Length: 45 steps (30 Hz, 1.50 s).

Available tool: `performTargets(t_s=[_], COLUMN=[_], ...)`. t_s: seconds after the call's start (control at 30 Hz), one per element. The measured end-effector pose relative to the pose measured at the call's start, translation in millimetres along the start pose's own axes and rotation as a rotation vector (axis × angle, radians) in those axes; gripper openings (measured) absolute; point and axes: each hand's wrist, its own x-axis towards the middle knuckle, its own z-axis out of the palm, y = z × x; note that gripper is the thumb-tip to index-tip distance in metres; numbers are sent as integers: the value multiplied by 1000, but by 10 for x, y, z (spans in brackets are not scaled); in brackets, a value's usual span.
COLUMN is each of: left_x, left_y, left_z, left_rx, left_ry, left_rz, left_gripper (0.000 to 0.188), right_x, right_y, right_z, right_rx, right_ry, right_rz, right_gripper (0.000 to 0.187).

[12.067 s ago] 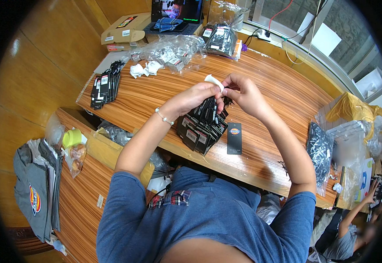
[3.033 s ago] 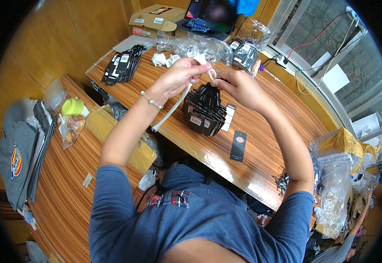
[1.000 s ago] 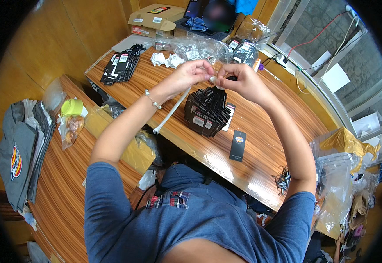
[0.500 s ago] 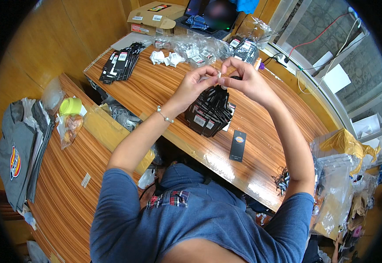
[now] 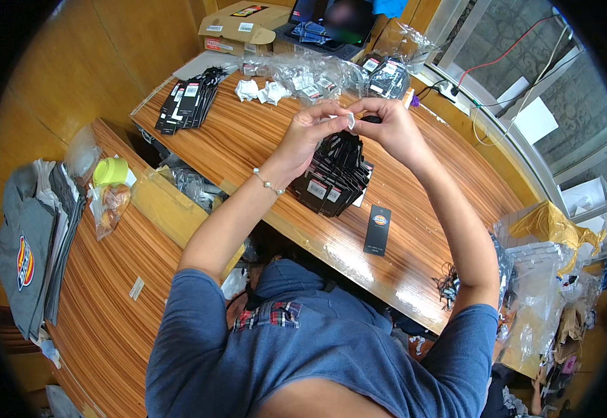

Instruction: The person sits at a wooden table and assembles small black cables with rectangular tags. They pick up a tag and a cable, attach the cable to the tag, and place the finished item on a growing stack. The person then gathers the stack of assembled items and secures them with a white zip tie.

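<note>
Both hands meet over a thick bundle of black hang tags point(image 5: 333, 180) on the wooden table, their fingertips touching. A small white piece, paper-like point(image 5: 350, 121), shows between them. My left hand point(image 5: 309, 136) pinches it between thumb and forefinger. Close beside it, the thumb and forefinger of my right hand point(image 5: 391, 131) are also closed at the white piece. Barcode stickers face up on the bundle's near tags. A single black tag point(image 5: 377, 240) with a coloured oval emblem lies apart, nearer me on the right.
Another fan of black tags point(image 5: 190, 101) lies far left, beside crumpled white paper point(image 5: 247, 90). Clear plastic bags point(image 5: 310, 73) line the back, before a cardboard box point(image 5: 237, 31) and a laptop point(image 5: 331, 28). Folded grey garments point(image 5: 21, 244) are at left; plastic-wrapped packages point(image 5: 537, 279) at right.
My fingers have drawn closer together around the white piece, which now looks wider and bent. The right hand's raised forefinger has come down. The bundle and single tag stay put.
</note>
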Motion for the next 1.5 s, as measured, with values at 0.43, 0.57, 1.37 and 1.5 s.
performTargets(t_s=[0.43, 0.57, 1.37, 1.5], left_x=[172, 227, 728, 731], left_y=[13, -16, -356, -331], left_z=[-152, -279, -767, -803], left_rx=[64, 140, 683, 701], left_ry=[-146, -185, 45, 109], left_rz=[-121, -187, 3, 15], left_gripper=[15, 20, 19, 18], right_x=[-13, -28, -227, -242], right_y=[134, 138, 138, 108], right_z=[50, 47, -24, 8], right_rx=[158, 150, 205, 226], right_ry=[84, 97, -355, -360], right_rz=[-6, -56, 35, 32], right_gripper=[9, 10, 14, 15])
